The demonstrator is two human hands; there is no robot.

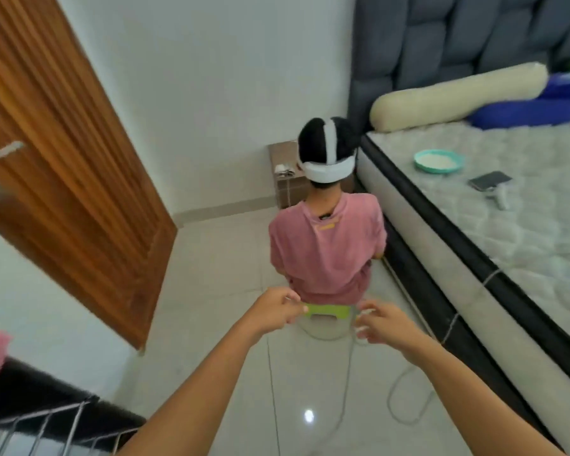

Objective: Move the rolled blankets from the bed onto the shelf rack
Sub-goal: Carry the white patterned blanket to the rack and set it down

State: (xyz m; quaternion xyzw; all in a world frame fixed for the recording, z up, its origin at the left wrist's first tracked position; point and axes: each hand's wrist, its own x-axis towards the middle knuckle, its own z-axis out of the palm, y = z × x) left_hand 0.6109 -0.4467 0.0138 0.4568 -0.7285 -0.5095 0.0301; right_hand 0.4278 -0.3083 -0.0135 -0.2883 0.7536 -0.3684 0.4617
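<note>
A blue blanket [533, 106] lies bunched at the head of the bed [474, 268], behind a long cream bolster [458, 97]. The wire shelf rack [46, 426] shows at the bottom left corner. Both my arms reach forward over the floor, away from the bed. My left hand [277, 311] is pinched at the left edge of a green stool [326, 312]; blur hides whether it grips anything. My right hand [379, 324] hovers at the stool's right edge with fingers apart, close to a white cable [346, 383].
A person in a pink shirt [326, 245] sits on the stool with their back to me, between the bed and a wooden door [63, 159]. A teal bowl [438, 161] and a phone [489, 181] lie on the mattress. Cable loops trail across the tiled floor.
</note>
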